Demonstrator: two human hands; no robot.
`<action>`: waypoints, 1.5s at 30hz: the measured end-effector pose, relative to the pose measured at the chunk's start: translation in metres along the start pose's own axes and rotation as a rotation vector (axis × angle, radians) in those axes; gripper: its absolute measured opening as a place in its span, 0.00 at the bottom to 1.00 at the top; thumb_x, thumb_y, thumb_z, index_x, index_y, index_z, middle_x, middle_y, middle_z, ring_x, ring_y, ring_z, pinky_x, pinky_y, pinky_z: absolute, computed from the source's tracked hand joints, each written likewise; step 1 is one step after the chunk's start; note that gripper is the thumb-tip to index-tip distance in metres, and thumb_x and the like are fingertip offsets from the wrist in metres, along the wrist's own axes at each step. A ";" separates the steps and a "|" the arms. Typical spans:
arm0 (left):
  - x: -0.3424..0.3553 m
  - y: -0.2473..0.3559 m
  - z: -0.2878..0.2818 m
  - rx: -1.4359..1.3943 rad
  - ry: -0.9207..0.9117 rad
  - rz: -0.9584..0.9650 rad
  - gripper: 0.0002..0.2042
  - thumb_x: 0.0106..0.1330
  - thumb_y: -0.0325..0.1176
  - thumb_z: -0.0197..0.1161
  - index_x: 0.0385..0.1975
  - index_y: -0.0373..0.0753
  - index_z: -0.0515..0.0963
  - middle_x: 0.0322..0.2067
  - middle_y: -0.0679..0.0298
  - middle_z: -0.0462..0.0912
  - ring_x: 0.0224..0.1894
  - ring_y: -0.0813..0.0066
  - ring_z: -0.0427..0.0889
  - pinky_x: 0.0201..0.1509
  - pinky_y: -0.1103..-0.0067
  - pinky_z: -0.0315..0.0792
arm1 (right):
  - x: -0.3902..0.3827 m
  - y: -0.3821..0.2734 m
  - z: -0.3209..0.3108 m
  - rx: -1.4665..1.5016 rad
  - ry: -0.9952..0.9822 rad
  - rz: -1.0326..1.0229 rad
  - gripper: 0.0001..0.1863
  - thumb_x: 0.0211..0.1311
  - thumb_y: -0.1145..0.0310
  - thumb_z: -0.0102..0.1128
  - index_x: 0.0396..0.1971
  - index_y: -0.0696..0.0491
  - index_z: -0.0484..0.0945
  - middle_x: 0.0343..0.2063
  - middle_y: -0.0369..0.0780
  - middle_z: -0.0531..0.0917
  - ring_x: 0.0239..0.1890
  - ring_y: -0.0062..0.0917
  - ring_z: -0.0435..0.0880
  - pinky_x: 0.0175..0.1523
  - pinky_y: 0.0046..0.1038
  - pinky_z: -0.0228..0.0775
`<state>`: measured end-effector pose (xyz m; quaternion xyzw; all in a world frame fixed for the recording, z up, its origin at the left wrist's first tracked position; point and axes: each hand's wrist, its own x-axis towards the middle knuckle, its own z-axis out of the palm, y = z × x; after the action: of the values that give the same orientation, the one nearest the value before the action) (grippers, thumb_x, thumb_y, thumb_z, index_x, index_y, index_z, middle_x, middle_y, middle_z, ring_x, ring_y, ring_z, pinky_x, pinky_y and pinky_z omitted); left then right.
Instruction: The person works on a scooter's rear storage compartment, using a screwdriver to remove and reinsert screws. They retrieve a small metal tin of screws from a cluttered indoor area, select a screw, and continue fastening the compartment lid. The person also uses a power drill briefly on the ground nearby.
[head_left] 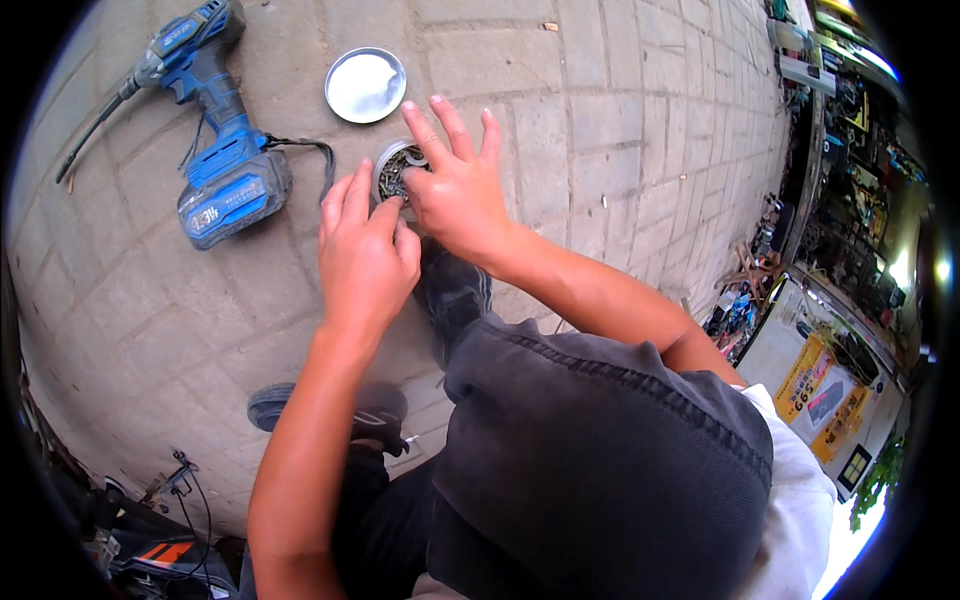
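Note:
A round metal tin (390, 166) full of small metal pieces, perhaps screws, sits on the paving. My left hand (362, 255) is at its left and near rim, fingers bent round it. My right hand (458, 200) reaches in from the right, thumb or forefinger down among the pieces, other fingers raised and spread; what the lowered fingertips hold is hidden. A round silver lid (364, 84) lies beyond the tin. To the left lies a blue cordless power tool (205, 120) with a long thin nose and a battery base.
My shoe (450, 285) is just below the tin. The brick paving (640, 140) stretches around. Along the right are cluttered goods (845, 140) and a white board or box (840, 390). A dark vehicle with orange stripes (150, 550) stands at lower left, with loose cables.

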<state>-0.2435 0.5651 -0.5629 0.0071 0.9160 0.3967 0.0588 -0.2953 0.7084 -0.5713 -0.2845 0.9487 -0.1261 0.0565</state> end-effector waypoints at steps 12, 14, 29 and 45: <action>-0.006 -0.015 -0.015 -0.125 0.114 -0.057 0.10 0.55 0.25 0.57 0.35 0.33 0.82 0.52 0.46 0.76 0.56 0.48 0.70 0.60 0.65 0.66 | 0.019 0.009 0.000 -0.114 -0.154 -0.212 0.05 0.42 0.69 0.62 0.17 0.55 0.80 0.63 0.46 0.67 0.70 0.44 0.55 0.61 0.73 0.39; -0.006 -0.018 -0.015 -0.182 0.129 -0.096 0.10 0.56 0.25 0.57 0.35 0.34 0.82 0.51 0.47 0.77 0.55 0.49 0.71 0.60 0.66 0.66 | 0.022 0.012 0.000 -0.126 -0.159 -0.233 0.05 0.42 0.69 0.62 0.18 0.55 0.80 0.63 0.46 0.67 0.70 0.44 0.54 0.61 0.74 0.38; -0.024 -0.001 -0.002 -1.568 -0.087 -1.212 0.16 0.69 0.47 0.55 0.26 0.41 0.70 0.22 0.66 0.72 0.24 0.74 0.71 0.27 0.77 0.67 | -0.024 0.005 -0.031 0.359 0.053 0.065 0.06 0.45 0.71 0.67 0.27 0.50 0.83 0.59 0.48 0.71 0.64 0.48 0.62 0.63 0.54 0.50; -0.023 -0.005 -0.002 -1.549 -0.049 -1.149 0.16 0.71 0.46 0.53 0.24 0.43 0.67 0.20 0.68 0.68 0.21 0.77 0.66 0.25 0.80 0.59 | 0.014 0.001 -0.002 -0.061 -0.169 -0.054 0.03 0.41 0.71 0.62 0.18 0.54 0.81 0.66 0.47 0.61 0.70 0.48 0.51 0.61 0.73 0.38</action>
<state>-0.2212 0.5593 -0.5630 -0.4748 0.2624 0.8015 0.2516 -0.3077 0.7020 -0.5705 -0.3211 0.9359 -0.0740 0.1243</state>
